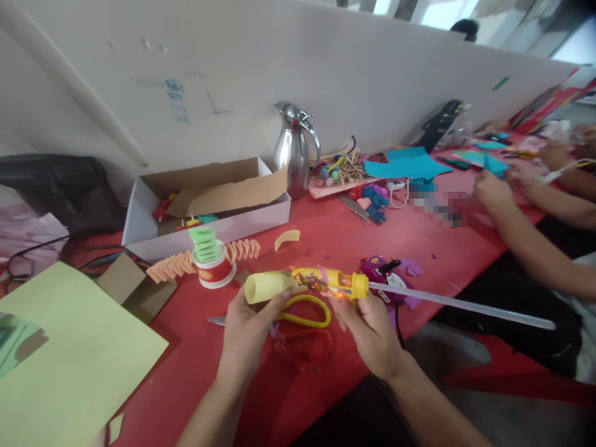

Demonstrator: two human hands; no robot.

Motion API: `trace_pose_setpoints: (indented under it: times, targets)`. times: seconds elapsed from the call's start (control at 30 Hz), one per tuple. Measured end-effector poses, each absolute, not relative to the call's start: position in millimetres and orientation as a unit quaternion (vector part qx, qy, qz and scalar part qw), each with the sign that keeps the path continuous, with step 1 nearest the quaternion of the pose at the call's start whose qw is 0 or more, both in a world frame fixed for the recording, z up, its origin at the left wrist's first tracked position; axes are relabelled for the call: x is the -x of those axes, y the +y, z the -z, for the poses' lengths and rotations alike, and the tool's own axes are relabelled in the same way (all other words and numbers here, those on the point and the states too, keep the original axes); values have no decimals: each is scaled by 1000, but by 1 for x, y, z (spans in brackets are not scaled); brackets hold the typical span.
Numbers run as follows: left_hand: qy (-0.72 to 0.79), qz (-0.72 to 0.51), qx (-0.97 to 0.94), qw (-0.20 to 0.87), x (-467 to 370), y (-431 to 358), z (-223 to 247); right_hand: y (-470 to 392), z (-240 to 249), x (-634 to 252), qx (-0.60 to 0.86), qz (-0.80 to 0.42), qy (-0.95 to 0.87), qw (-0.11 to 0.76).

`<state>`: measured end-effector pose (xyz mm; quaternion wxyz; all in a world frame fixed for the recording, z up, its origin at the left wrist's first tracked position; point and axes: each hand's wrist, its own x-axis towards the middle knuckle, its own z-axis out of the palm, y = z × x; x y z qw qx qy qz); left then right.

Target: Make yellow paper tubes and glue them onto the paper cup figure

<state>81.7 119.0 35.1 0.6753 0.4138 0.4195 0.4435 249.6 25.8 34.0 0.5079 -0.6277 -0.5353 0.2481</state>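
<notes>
My left hand (249, 329) is closed round a rolled tube of pale yellow paper (267, 287). Gripped in my right hand (372, 332) is a yellow glue gun (328, 281), its front end over the right part of the paper roll. A long translucent glue stick (460, 304) juts out of its back to the right. Scissors with yellow and red handles (310, 312) lie on the table beneath, between my hands. Behind my left hand stands a red and white paper cup (216, 273) with folded green and orange paper strips attached.
A cardboard box (223, 226) and a steel jug (291, 152) stand along the wall. Large yellow paper (79, 354) covers the left side. A purple power strip (379, 279) lies right of the glue gun. Another person's hands (496, 189) hold blue paper at the right.
</notes>
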Motion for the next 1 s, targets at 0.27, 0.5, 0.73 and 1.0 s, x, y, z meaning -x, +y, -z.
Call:
trace_pose_setpoints:
  times: [0.27,0.5,0.73,1.0]
  targets:
    - [419,-438,-422,675,-80,121,-31,29,-30,-245,610,-264,-533,523]
    - [432,-446,-406,671,-79,120,-33,26,-28,-258,625,-232,-529,524]
    - [435,-438,-412,670,-78,121,-31,23,-30,-257,617,-226,-541,526]
    - [427,-454,-404,670,-77,121,-31,25,-30,-255,622,-230,-538,521]
